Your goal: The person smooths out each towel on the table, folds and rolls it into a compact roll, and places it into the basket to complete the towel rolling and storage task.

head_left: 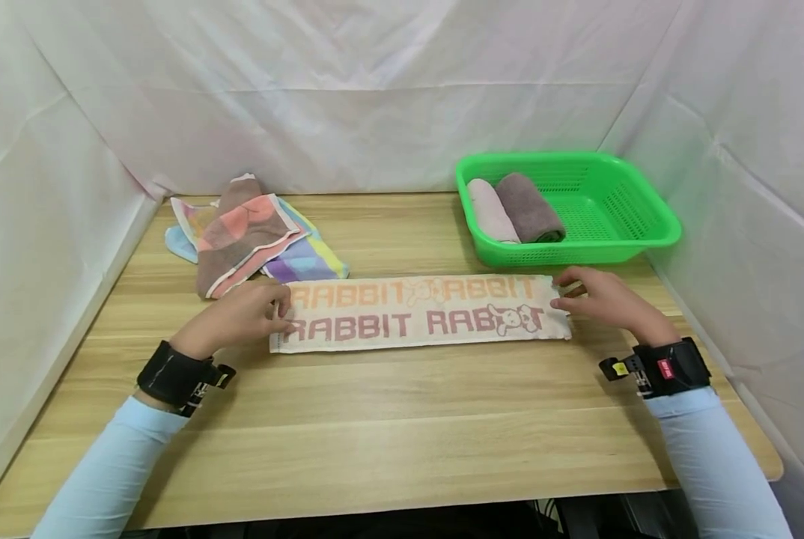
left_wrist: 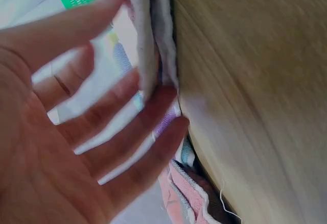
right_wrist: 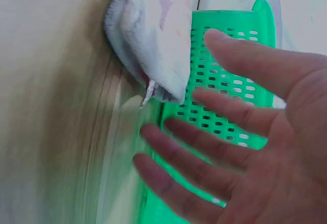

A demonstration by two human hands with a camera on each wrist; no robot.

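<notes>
A white towel (head_left: pixel 415 313) printed with "RABBIT" lettering and rabbit figures lies folded into a long strip across the table. At its left end is my left hand (head_left: pixel 248 314); in the left wrist view the thumb (left_wrist: pixel 97 12) overlaps the towel (left_wrist: pixel 140 40) and the fingers spread loosely by its end. My right hand (head_left: pixel 607 303) is at the opposite end. Its fingers (right_wrist: pixel 179 163) are spread and relaxed, with nothing between them and the thumb, beside the towel's layered end (right_wrist: pixel 158 55) in the right wrist view.
A green basket (head_left: pixel 570 254) at the back right holds a pale rolled towel (head_left: pixel 491 213) and a grey-brown rolled towel (head_left: pixel 528 208). Loose brown-pink and multicoloured towels (head_left: pixel 247 239) lie heaped at the back left. White cloth walls (head_left: pixel 375 112) border the wooden table (head_left: pixel 402 427).
</notes>
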